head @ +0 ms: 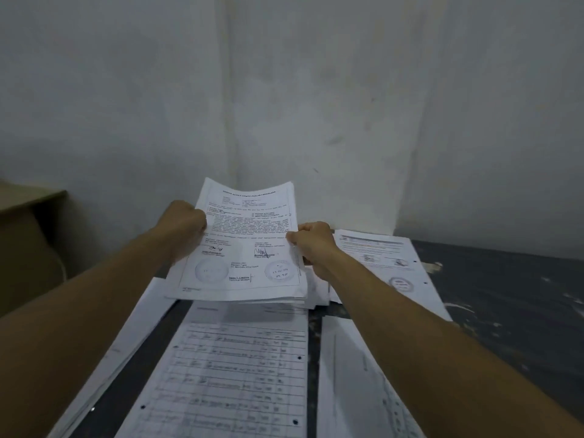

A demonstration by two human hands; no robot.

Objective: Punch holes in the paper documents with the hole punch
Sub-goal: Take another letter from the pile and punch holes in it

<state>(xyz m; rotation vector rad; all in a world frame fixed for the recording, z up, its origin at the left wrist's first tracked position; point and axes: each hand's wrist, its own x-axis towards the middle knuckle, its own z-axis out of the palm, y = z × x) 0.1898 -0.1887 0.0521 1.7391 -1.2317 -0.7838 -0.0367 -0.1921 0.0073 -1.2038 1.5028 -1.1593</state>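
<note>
A sheaf of documents is gripped between the left hand and right hand, long axis pointing away; no hole punch is seen.

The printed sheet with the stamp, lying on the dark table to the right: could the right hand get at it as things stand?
Probably yes, but not freely: the right hand sits just beside the printed stamped sheet with nothing between them, yet its fingers grip the white paper stack, held with the left hand.

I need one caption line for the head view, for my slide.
Both hands, left hand and right hand, hold a stack of papers above the dark table.
</note>
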